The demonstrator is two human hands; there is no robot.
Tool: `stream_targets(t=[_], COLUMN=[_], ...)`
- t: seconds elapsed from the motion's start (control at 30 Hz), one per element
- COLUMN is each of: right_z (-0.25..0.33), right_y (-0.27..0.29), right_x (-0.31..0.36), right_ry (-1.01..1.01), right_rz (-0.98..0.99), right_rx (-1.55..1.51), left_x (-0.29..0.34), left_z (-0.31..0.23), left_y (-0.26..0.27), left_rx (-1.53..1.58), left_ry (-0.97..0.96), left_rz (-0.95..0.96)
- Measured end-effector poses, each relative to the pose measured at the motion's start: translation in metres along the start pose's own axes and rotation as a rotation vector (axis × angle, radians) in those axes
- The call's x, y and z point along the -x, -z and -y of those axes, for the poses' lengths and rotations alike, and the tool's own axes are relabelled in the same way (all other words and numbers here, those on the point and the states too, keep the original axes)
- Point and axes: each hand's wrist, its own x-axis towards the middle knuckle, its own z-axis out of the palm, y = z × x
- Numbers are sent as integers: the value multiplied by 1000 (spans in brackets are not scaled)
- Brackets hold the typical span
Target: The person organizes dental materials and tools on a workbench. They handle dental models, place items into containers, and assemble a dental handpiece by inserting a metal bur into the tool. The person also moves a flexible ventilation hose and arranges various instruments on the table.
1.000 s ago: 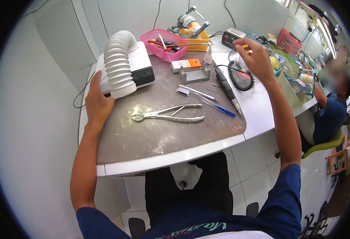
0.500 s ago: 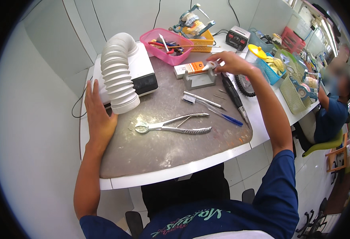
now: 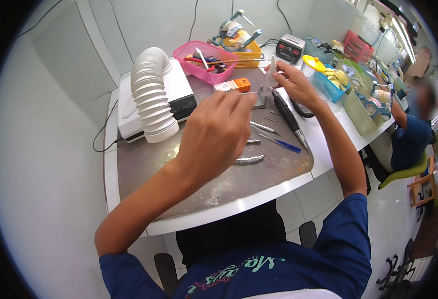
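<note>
From where I stand, the person at the bench has the right hand (image 3: 294,79) up over the far right of the grey mat (image 3: 204,192), fingers and thumb pinched around a small white bottle (image 3: 270,72), its narrow end pointing up. The left hand (image 3: 219,129) hangs over the middle of the mat, fingers curled in; I cannot tell whether they hold anything. It partly hides the grey metal stand (image 3: 262,101), with the orange-and-white box (image 3: 236,84) just beyond. As far as I can judge, things are at an early stage: the bottle is already off the bench, but whether it has been opened I can't make out, and I see nothing being poured. The pliers (image 3: 249,160), half covered by the left hand, the black handpiece (image 3: 288,114) and the blue-handled brush (image 3: 287,145) all lie unheld on the mat. The pink basket (image 3: 215,77) of tools stands at the far side.
</note>
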Motion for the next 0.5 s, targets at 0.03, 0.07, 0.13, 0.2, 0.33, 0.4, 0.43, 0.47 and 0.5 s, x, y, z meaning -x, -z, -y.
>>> stream_targets(t=[0.03,0.07,0.13,0.2,0.33,0.4,0.43,0.47,0.5], right_z=[10,15,26,39,54,52,53,55,56], right_y=[-3,-3,-3,-4,-1,2,3,5,6], right_x=[8,13,26,41,55,60,63,65,68], right_ry=[-40,-35,-45,-79,-106,-98,-126,-129,-135], right_rz=[19,57,102,73,37,-1,-32,-54,-76], right_rx=[-146,-234,-279,-339,-358,-301,-294,-316,-340], left_x=[-9,-17,-27,-34,-41,-50,-55,-61,-63], left_z=[3,8,24,42,75,80,79,79,81], left_y=[-12,-22,-46,-71,-108,-118,-121,-123,-127], left_rx=[77,157,107,34,-128,-155,-155,-157,-208], left_ry=[94,187,215,231,213,253,304,356,344], left_rz=[-2,-2,-54,-30,109,216,308,399,455])
